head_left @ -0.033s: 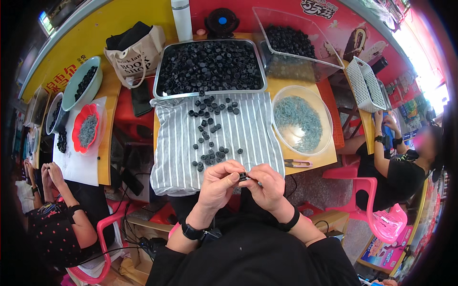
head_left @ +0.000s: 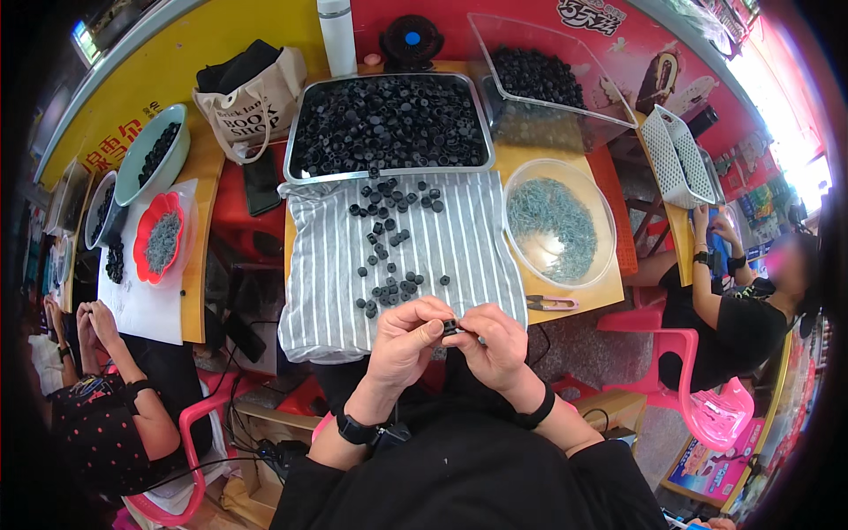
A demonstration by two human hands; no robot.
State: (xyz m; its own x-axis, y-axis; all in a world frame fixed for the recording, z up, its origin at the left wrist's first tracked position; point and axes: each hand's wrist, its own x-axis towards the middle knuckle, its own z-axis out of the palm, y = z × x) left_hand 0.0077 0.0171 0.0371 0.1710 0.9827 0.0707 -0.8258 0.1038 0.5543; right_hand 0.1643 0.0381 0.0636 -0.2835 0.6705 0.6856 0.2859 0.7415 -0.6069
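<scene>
My left hand (head_left: 402, 344) and my right hand (head_left: 499, 346) meet just below the table edge, both pinching one small black plastic part (head_left: 450, 328) between the fingertips. Each wrist wears a black band. In front of the hands lies a grey-and-white striped cloth (head_left: 318, 265) with several loose black parts (head_left: 389, 243) scattered on it. Behind the cloth stands a metal tray (head_left: 389, 174) heaped with the same black parts. A clear bowl (head_left: 611, 216) of small pale blue-green pieces sits to the right.
Pink-handled snips (head_left: 552, 303) lie by the bowl. A clear bin (head_left: 539, 79) of black parts, a white basket (head_left: 676, 155), a tote bag (head_left: 252, 93), a white bottle (head_left: 337, 35) and a fan (head_left: 411, 40) stand behind. A person (head_left: 115, 415) sits at left, another person (head_left: 742, 309) at right.
</scene>
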